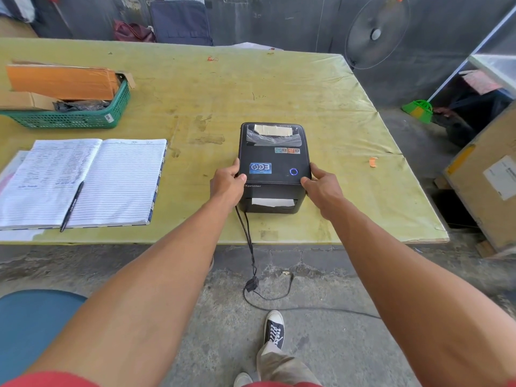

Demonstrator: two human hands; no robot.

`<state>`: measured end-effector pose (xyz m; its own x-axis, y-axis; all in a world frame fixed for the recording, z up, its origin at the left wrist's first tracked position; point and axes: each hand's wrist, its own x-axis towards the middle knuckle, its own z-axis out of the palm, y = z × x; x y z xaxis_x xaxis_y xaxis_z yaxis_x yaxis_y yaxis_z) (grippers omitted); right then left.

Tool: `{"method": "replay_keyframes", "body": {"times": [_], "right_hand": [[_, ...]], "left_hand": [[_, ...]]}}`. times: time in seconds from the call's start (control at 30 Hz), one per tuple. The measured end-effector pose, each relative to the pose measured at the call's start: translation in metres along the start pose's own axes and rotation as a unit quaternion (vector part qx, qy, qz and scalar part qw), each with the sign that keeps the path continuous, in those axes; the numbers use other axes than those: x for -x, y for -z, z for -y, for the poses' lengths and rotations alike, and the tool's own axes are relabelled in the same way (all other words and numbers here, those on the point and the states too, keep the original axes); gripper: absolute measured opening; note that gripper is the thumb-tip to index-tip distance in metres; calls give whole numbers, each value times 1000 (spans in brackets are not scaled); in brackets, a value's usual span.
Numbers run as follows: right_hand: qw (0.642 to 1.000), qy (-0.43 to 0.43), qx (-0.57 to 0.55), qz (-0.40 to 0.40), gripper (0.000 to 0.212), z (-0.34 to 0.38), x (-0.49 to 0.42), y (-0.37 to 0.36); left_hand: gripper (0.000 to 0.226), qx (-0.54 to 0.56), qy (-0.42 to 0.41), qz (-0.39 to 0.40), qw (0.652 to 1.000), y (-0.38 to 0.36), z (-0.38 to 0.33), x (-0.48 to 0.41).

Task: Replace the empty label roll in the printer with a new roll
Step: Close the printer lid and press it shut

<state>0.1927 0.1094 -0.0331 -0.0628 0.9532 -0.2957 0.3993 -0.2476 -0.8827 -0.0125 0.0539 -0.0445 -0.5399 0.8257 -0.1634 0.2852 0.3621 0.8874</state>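
A grey concrete floor (321, 344) lies under a large table with worn yellow-green cover (195, 88). Near its front edge stands the closed black plastic label printer (275, 166). The left hand (227, 181) and right hand (324, 185) grip the printer's two sides.

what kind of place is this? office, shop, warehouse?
Probably a packing or shipping workroom, not an office. Signs: a label printer held by both hands on a worn work table, an open handwritten ledger, and a green basket of cardboard parcels, on bare concrete floor.
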Motion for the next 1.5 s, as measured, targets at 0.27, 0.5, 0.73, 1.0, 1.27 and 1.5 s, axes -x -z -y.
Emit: {"method": "replay_keyframes", "body": {"times": [0.27, 0.5, 0.73, 1.0, 1.27, 1.5], "right_hand": [[1000, -11, -2, 6, 57, -1, -1, 0], [1000, -17, -4, 12, 57, -1, -1, 1], [1000, -11, -5, 12, 57, 0, 2, 2], [1000, -11, -5, 17, 57, 1, 4, 2], [1000, -10, -1, 15, 57, 3, 6, 2], [999, -16, 25, 11, 57, 7, 8, 6]], "left_hand": [[52, 79, 34, 16, 996, -1, 4, -5], [52, 73, 33, 11, 997, -2, 5, -6], [51, 66, 29, 2, 997, -3, 5, -5], [51, 54, 25, -4, 998, -2, 2, -1], [51, 41, 25, -6, 999, -1, -2, 2], [47, 51, 37, 1, 998, 7, -5, 7]]}}
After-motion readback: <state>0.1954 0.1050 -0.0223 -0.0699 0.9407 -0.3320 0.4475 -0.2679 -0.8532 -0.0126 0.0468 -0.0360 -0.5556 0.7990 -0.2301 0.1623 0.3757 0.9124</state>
